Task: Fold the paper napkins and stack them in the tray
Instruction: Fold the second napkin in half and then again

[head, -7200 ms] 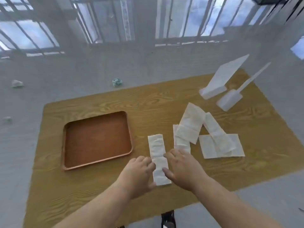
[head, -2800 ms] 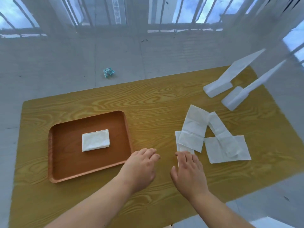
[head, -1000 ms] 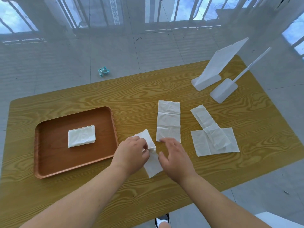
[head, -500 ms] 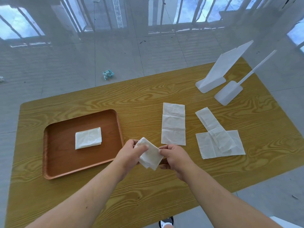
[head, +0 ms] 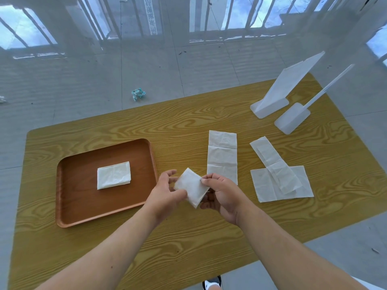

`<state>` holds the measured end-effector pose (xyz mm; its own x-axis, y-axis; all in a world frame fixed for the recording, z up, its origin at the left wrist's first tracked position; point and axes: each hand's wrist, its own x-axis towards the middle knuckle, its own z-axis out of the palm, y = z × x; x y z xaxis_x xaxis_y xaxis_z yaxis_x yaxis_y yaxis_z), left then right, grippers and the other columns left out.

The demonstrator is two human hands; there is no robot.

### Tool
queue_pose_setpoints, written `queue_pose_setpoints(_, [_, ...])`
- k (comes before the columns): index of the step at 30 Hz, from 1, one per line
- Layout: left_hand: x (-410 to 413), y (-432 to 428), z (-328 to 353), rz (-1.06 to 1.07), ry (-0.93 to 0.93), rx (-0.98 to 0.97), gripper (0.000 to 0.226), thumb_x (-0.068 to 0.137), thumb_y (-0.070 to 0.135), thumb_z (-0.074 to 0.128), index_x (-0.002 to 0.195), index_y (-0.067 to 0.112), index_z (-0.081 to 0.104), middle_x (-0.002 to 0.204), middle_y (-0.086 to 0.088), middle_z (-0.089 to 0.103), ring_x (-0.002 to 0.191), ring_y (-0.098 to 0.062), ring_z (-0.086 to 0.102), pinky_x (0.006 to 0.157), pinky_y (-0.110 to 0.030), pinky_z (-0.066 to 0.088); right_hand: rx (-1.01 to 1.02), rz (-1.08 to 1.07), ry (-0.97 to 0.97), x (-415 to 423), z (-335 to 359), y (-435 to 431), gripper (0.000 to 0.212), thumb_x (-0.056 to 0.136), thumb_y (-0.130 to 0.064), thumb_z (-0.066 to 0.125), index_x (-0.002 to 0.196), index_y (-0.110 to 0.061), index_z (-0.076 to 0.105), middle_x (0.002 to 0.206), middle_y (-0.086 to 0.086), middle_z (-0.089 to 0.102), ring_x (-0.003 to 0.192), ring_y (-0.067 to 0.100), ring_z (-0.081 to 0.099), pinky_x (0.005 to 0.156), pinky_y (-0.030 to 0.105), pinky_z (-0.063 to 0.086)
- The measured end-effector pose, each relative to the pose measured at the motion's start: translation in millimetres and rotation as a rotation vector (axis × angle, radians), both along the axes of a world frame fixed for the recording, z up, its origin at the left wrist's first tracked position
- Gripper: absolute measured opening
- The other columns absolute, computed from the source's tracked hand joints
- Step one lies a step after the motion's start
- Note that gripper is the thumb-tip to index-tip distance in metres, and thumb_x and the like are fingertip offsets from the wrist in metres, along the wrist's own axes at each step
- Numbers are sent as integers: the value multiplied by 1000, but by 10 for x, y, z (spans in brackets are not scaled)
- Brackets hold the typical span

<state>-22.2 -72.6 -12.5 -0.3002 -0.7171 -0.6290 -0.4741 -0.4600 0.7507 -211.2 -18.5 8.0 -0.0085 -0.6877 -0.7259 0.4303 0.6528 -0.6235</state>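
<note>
1. Left hand (head: pixel 165 191) fingers (head: pixel 180 193) pinched on the left edge of a small folded napkin (head: pixel 191 186), thumb on top
2. Right hand (head: pixel 223 193) fingers (head: pixel 206 181) gripping the same napkin at its right corner, remaining fingers curled underneath
3. Held clear above the counter (head: pixel 188 237), tilted like a diamond, just right of the tray (head: pixel 69 206)
4. In the brown tray at left, one napkin already folded (head: pixel 113 175), lying flat near the middle
5. Just beyond the right hand, a long strip napkin (head: pixel 222 152) flat on the counter, running near to far, creased into three panels
6. Further right, a narrow strip (head: pixel 270 160) laid diagonally across a wider flat napkin (head: pixel 301 185), overlapping it
7. At the far right corner, two white plastic stands (head: pixel 270 106) side by side, each with a slanted upright
8. On the grey floor (head: pixel 83 80) beyond the counter, a crumpled blue-and-white scrap (head: pixel 138 94)
</note>
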Motion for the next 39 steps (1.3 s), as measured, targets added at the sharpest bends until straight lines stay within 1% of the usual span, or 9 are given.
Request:
queue_pose_setpoints(5, [51, 20, -3, -351, -317, -383, 97, 73, 39, 72, 155, 44, 21, 159, 14, 34, 146, -11, 31, 115, -37, 36, 12, -52, -238, -36, 110, -44, 11, 101, -18, 56, 105, -10, 63, 79, 9, 67, 58, 19, 64, 51, 33, 55])
queue_pose_setpoints(9, [20, -25, 22, -230, -318, -543, 44, 86, 40, 66, 128, 46, 56, 121, 24, 67, 114, -4, 60, 87, -32, 53, 27, 35, -274, -96, 79, 7, 11, 99, -19, 58, 103, -11, 64, 82, 12, 67, 59, 20, 66, 50, 31, 56])
queue_pose_setpoints(12, [-21, -62, 76, -89, -214, -386, 25, 86, 31, 56, 97, 47, 71, 83, 22, 74, 77, -3, 66, 65, -35, 57, 46, 44, -97, -132, -37, 63, 14, 98, -20, 57, 104, -10, 64, 78, 8, 69, 58, 18, 63, 49, 28, 48])
queue_pose_setpoints(17, [-128, -73, 134, 66, 10, -113, 31, 97, 27, 52, 93, 38, 81, 95, 19, 77, 96, -13, 69, 80, -34, 58, 94, 79, 275, -134, -255, 157, 13, 98, -21, 61, 106, -15, 70, 95, 6, 70, 65, 15, 61, 57, 30, 48])
queue_pose_setpoints(24, [-170, -45, 76, 237, 113, 154, 28, 102, 23, 54, 103, 32, 80, 104, 6, 80, 102, -22, 70, 86, -38, 56, 57, 23, 228, -123, -290, 199, 21, 93, -28, 70, 110, -16, 70, 115, 13, 74, 92, 21, 67, 75, 35, 56])
queue_pose_setpoints(29, [-266, -34, 111, 327, 319, 340, 25, 101, 12, 56, 115, 16, 76, 114, -10, 79, 105, -28, 74, 90, -43, 60, 20, 93, 161, -49, -244, 194, 22, 93, -24, 72, 112, -13, 74, 95, 5, 75, 80, 16, 65, 69, 32, 52])
queue_pose_setpoints(34, [-313, -14, 113, 230, 63, 42, 26, 97, 15, 58, 100, 34, 76, 97, 4, 81, 104, -27, 73, 94, -52, 58, 11, 84, 20, -1, -209, 190, 27, 92, -17, 74, 113, -1, 73, 89, 6, 70, 69, 15, 59, 61, 29, 46])
queue_pose_setpoints(36, [-263, -30, 93, 30, -160, -261, 33, 89, 28, 67, 116, 48, 66, 117, 12, 75, 115, -18, 65, 100, -49, 55, -13, 52, -27, -23, -184, 177, 24, 91, -17, 71, 110, -4, 74, 87, 4, 70, 67, 14, 59, 60, 28, 44])
queue_pose_setpoints(39, [-142, -27, 42, -226, -461, -571, 85, 84, 60, 68, 155, 38, 27, 156, 4, 42, 143, -22, 35, 112, -44, 38, -7, -4, -7, -115, -132, 135, 18, 84, -24, 70, 95, -10, 71, 73, 1, 64, 58, 11, 51, 56, 28, 39])
